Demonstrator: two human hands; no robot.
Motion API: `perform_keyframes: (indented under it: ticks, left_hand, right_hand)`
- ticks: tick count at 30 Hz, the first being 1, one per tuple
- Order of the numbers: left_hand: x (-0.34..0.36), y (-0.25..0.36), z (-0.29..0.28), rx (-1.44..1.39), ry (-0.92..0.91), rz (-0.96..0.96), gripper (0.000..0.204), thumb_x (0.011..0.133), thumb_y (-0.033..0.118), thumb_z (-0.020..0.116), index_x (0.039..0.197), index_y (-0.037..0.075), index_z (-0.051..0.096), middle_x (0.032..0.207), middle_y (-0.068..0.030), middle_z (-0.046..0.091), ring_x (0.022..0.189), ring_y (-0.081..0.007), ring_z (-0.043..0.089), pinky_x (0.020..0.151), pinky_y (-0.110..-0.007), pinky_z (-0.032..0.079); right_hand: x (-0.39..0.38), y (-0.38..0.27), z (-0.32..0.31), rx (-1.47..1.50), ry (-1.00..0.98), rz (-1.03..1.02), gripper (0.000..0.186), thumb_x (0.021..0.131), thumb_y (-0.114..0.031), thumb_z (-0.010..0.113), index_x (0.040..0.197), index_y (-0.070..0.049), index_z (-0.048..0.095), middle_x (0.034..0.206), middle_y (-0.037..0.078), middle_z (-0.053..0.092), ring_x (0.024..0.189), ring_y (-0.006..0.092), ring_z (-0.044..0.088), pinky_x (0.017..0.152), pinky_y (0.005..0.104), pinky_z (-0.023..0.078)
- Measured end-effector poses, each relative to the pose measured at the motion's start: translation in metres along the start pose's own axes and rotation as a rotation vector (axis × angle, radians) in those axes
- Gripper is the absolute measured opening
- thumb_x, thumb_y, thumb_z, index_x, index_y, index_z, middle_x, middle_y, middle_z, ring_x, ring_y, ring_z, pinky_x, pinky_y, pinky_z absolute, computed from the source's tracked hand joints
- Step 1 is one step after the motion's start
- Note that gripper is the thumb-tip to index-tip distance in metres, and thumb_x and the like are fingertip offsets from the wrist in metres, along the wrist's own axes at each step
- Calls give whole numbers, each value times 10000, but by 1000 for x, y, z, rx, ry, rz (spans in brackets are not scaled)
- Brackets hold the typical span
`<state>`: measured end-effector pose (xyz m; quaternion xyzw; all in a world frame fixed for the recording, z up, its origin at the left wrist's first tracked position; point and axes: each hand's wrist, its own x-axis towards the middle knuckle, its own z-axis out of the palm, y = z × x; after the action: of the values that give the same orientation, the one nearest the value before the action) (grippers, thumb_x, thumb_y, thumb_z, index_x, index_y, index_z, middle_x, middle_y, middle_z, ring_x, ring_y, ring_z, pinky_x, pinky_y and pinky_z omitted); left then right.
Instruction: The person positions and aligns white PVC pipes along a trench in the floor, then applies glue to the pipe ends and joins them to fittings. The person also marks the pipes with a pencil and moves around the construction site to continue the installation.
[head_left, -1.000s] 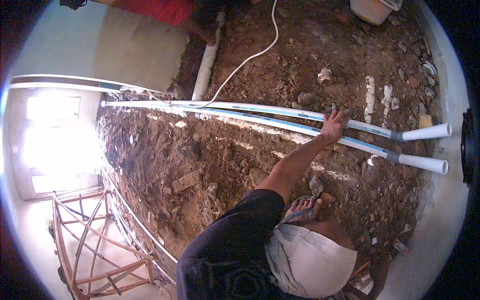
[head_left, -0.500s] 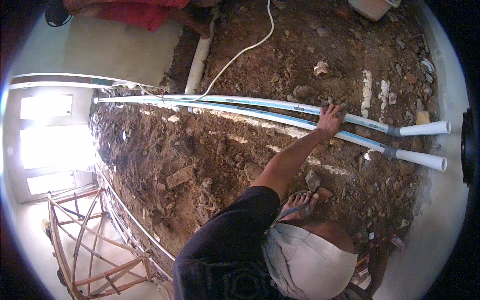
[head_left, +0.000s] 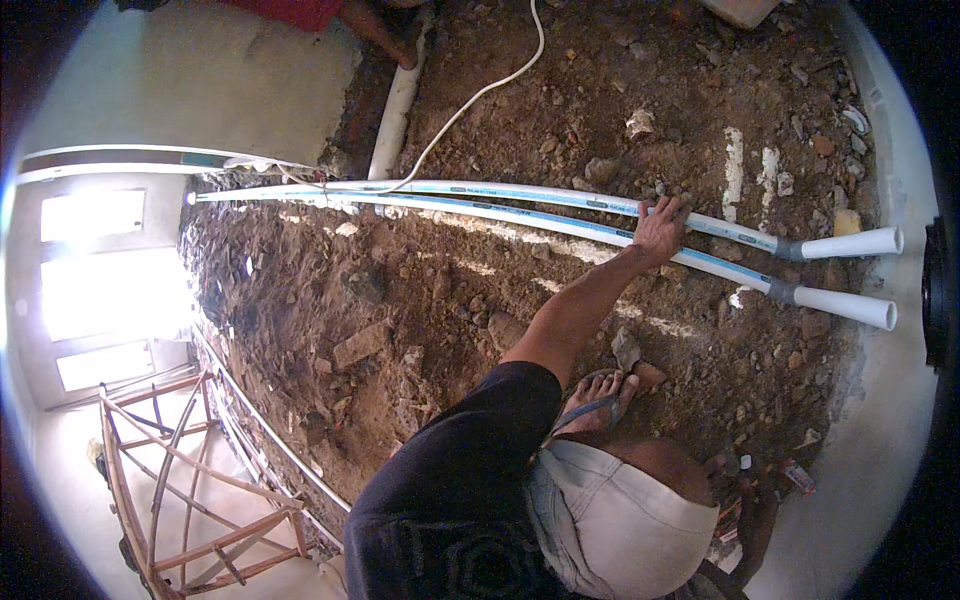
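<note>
Two long white pipes (head_left: 540, 190) (head_left: 555, 234) with blue stripes lie side by side across the rubble. My left hand (head_left: 661, 229) reaches forward over the lower pipe, its fingers bent around the upper one. Grey bands join both pipes to wider white end pieces (head_left: 853, 244) (head_left: 845, 306) at the right. Below the wrist, my left forearm (head_left: 590, 300) crosses bare soil. My right hand is not in view. Near the lower middle, a foot in a flip-flop (head_left: 597, 398) rests beside a grey stone (head_left: 626, 348).
Rough soil (head_left: 460, 290) with stones and brick pieces surrounds the pipes. A pale hose (head_left: 480, 100) curves over them. At upper left, a co-worker's red garment (head_left: 285, 10) shows near a thick pipe (head_left: 395, 115). A wooden frame (head_left: 190, 480) stands at lower left; a wall (head_left: 905, 150) borders the right.
The whole view has shifted slightly, and most things sit a little higher now. My left hand stays on the upper pipe. Less of the co-worker's red garment shows.
</note>
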<state>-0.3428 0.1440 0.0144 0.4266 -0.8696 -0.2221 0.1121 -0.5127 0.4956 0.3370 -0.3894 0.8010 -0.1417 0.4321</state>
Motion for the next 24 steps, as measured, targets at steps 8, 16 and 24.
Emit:
perform_keyframes:
  ticks: [8, 16, 24]
  left_hand:
    - [1, 2, -3, 43, -164, -32, 645, 960, 442, 433, 1456, 44, 321, 1509, -145, 294, 1369, -328, 305, 1106, -539, 211]
    - [-28, 16, -9, 43, -26, -4, 807, 955, 538, 382, 1502, 0, 133, 1558, -173, 172, 1443, -333, 149, 1175, -444, 136]
    - [-45, 16, -19, 110, -9, -49, 863, 942, 612, 334, 1517, 28, 63, 1581, -152, 82, 1466, -328, 17, 1196, -482, 29]
  right_hand:
    - [14, 22, 7, 18, 2, 27, 306, 947, -232, 591, 1185, -40, 598, 1093, 151, 648, 958, 220, 595, 817, 391, 470]
    - [36, 32, 13, 3, -38, 46, 279, 942, -236, 600, 1129, -30, 613, 1039, 156, 652, 902, 223, 592, 785, 388, 472]
    - [45, 22, 31, -27, -59, 30, 261, 937, -240, 609, 1074, -19, 628, 985, 161, 656, 846, 226, 589, 752, 385, 473]
